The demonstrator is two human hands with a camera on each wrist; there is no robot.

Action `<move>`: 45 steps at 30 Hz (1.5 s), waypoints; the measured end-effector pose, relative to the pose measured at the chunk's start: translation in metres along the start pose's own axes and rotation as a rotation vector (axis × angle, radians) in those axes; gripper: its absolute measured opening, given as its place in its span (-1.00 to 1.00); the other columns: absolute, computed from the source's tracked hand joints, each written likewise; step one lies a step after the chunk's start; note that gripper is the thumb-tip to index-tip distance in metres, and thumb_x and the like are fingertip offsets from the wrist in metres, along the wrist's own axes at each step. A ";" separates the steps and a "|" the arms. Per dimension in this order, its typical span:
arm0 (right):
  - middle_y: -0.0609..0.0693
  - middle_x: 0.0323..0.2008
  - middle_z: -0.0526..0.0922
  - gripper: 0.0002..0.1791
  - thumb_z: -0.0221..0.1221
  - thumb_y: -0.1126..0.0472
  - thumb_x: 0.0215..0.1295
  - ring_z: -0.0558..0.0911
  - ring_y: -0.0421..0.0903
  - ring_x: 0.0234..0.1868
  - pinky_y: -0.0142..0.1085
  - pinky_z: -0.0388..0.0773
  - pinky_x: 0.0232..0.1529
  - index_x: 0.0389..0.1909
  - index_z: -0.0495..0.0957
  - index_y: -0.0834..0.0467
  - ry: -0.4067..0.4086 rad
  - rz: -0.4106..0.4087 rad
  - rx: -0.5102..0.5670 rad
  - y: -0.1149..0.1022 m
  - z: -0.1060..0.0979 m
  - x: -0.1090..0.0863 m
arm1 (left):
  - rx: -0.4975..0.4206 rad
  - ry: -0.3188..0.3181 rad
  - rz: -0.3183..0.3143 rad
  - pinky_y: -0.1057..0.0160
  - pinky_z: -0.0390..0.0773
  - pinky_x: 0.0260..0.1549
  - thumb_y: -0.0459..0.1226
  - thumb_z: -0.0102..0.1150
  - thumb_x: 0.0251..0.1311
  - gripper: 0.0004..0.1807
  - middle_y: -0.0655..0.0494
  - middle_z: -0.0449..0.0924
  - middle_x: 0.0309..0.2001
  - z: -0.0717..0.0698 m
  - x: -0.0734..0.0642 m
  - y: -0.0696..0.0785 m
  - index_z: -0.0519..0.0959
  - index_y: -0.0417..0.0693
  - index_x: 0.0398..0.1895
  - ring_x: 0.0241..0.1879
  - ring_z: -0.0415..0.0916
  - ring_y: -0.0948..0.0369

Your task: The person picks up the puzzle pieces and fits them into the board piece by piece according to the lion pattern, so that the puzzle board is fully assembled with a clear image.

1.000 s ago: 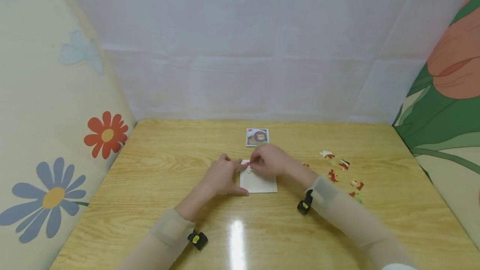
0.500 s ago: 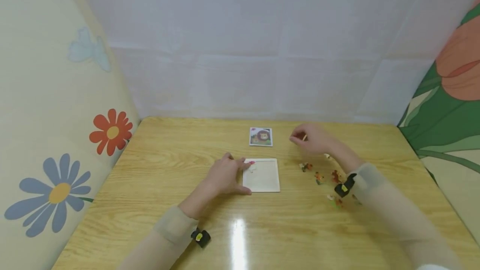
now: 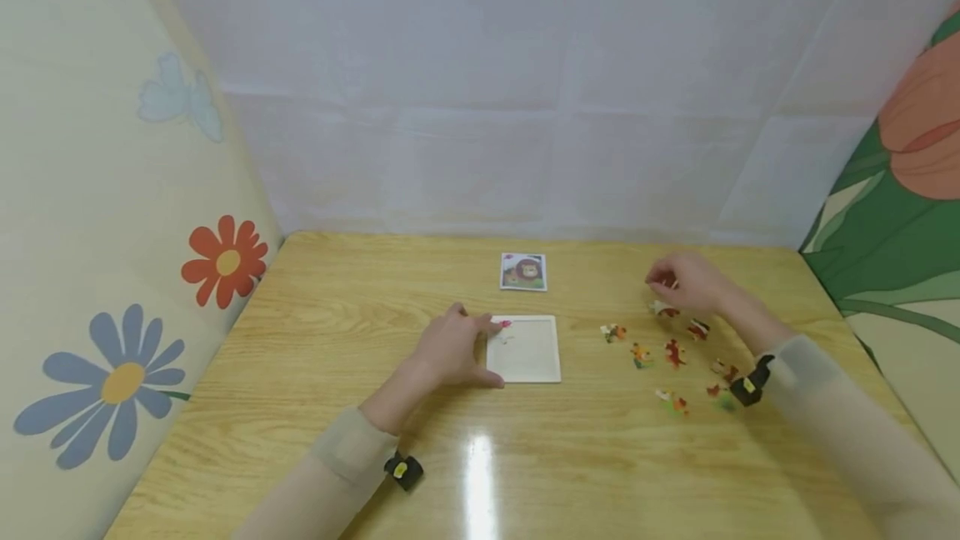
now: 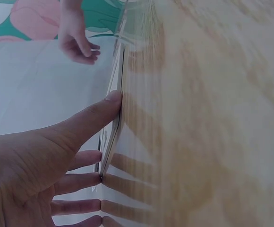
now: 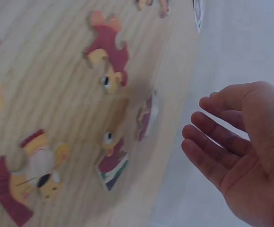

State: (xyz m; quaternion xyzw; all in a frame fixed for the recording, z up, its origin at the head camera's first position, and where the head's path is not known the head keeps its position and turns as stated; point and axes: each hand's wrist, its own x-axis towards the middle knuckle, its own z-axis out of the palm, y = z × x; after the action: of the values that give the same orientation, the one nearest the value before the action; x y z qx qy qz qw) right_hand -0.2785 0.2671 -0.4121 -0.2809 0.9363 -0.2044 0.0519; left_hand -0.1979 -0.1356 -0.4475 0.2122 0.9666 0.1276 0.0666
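White square tray flat on the glossy wood-grain table, left hand bracing its left side, fingers straight, pink-tipped piece inside barely legible, right hand loosely curled, empty, over knobbly pieces, right sleeve cut off

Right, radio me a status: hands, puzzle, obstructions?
Left hand touching square white puzzle tray, left edge. Right hand empty, above loose multicoloured jigsaw pieces. Pink-and-white piece in tray's far-left corner. No obstruction visible.
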 end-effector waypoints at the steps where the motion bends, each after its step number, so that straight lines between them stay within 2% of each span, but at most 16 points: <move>1: 0.17 -0.18 0.79 -0.79 0.21 0.32 0.51 0.77 0.08 -0.18 0.01 0.76 -0.10 -0.02 0.72 0.36 -0.007 0.015 0.002 0.001 0.001 -0.003 | 0.001 0.001 0.001 -0.08 0.71 -0.02 0.25 0.72 -0.23 -0.04 -0.04 0.62 0.40 0.000 0.000 0.000 0.67 0.12 0.33 0.17 0.55 -0.16; 6: 0.19 -0.12 0.79 -0.74 0.30 0.27 0.42 0.75 0.13 -0.12 0.07 0.74 -0.06 0.03 0.71 0.33 -0.054 0.061 -0.031 0.007 0.005 -0.013 | -0.005 0.000 -0.002 -0.10 0.70 0.00 0.24 0.72 -0.23 -0.04 -0.05 0.63 0.39 -0.002 0.000 0.002 0.67 0.11 0.33 0.17 0.54 -0.17; 10: 0.18 -0.14 0.79 -0.70 0.40 0.30 0.27 0.74 0.13 -0.12 0.09 0.73 -0.02 -0.01 0.71 0.33 -0.094 0.049 -0.076 0.013 0.008 -0.016 | -0.005 -0.007 -0.007 -0.12 0.70 0.03 0.24 0.72 -0.22 -0.03 -0.05 0.61 0.41 -0.002 0.000 0.003 0.66 0.11 0.34 0.19 0.53 -0.18; 12: 0.15 -0.17 0.79 -0.72 0.41 0.30 0.26 0.75 0.10 -0.14 0.07 0.72 -0.01 -0.04 0.72 0.32 -0.100 0.048 -0.094 0.015 0.011 -0.016 | -0.006 -0.009 -0.008 -0.12 0.70 0.03 0.24 0.72 -0.22 -0.03 -0.06 0.60 0.41 -0.002 -0.001 0.003 0.66 0.10 0.35 0.20 0.53 -0.19; 18: 0.14 -0.23 0.80 -0.79 0.40 0.35 0.23 0.76 0.07 -0.20 0.02 0.74 -0.07 -0.12 0.73 0.32 -0.065 0.031 -0.105 0.014 0.016 -0.015 | -0.004 -0.001 -0.016 -0.11 0.69 0.05 0.23 0.72 -0.21 -0.02 -0.05 0.59 0.43 -0.001 -0.001 0.000 0.65 0.10 0.36 0.20 0.53 -0.17; 25: 0.07 -0.31 0.79 -0.86 0.43 0.35 0.23 0.72 -0.05 -0.27 -0.06 0.74 -0.14 -0.21 0.74 0.27 -0.074 0.039 -0.087 0.011 0.019 -0.015 | -0.007 -0.016 -0.022 -0.13 0.68 0.07 0.24 0.71 -0.20 -0.01 -0.07 0.60 0.41 0.000 -0.003 -0.001 0.63 0.11 0.38 0.21 0.53 -0.17; 29: 0.05 -0.31 0.77 -0.85 0.42 0.35 0.19 0.71 -0.05 -0.26 -0.03 0.74 -0.09 -0.22 0.73 0.26 -0.070 0.053 -0.088 0.013 0.020 -0.015 | -0.002 -0.013 -0.021 -0.14 0.69 0.04 0.25 0.69 -0.18 -0.01 -0.08 0.60 0.41 0.002 -0.003 0.000 0.62 0.11 0.39 0.20 0.54 -0.18; 34: 0.03 -0.33 0.76 -0.81 0.39 0.35 0.08 0.70 -0.06 -0.27 -0.03 0.74 -0.10 -0.23 0.70 0.23 -0.029 0.035 -0.093 0.013 0.025 -0.010 | 0.003 -0.010 -0.025 -0.21 0.67 0.11 0.26 0.68 -0.15 -0.01 -0.10 0.60 0.41 0.003 -0.003 -0.001 0.61 0.09 0.40 0.26 0.53 -0.26; 38: 0.04 -0.30 0.77 -0.81 0.38 0.35 0.10 0.72 -0.04 -0.25 -0.03 0.74 -0.11 -0.22 0.72 0.22 0.050 0.003 -0.072 0.004 0.028 -0.002 | 0.005 -0.004 -0.012 -0.24 0.67 0.13 0.27 0.67 -0.15 -0.01 -0.10 0.59 0.41 0.004 -0.001 0.000 0.62 0.07 0.39 0.29 0.52 -0.30; 41: 0.07 -0.25 0.80 -0.81 0.38 0.33 0.16 0.76 0.00 -0.21 -0.02 0.74 -0.09 -0.18 0.74 0.21 0.099 -0.028 -0.049 -0.009 0.031 0.008 | 0.003 0.003 -0.013 -0.21 0.68 0.10 0.27 0.68 -0.17 0.01 -0.14 0.62 0.36 0.004 0.000 0.001 0.62 0.04 0.39 0.24 0.54 -0.27; 45: 0.03 -0.20 0.82 -0.82 0.38 0.28 0.25 0.78 -0.03 -0.14 -0.06 0.76 -0.03 -0.13 0.75 0.17 0.097 -0.063 -0.021 -0.029 0.037 0.022 | -0.005 0.001 -0.030 -0.15 0.69 0.06 0.27 0.68 -0.18 0.03 -0.16 0.64 0.33 0.005 -0.002 0.000 0.61 0.05 0.40 0.18 0.56 -0.20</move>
State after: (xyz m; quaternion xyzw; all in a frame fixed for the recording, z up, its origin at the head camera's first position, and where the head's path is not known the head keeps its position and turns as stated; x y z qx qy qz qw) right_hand -0.2746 0.2203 -0.4333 -0.3007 0.9305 -0.2092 -0.0029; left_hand -0.1953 -0.1352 -0.4519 0.1977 0.9693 0.1291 0.0686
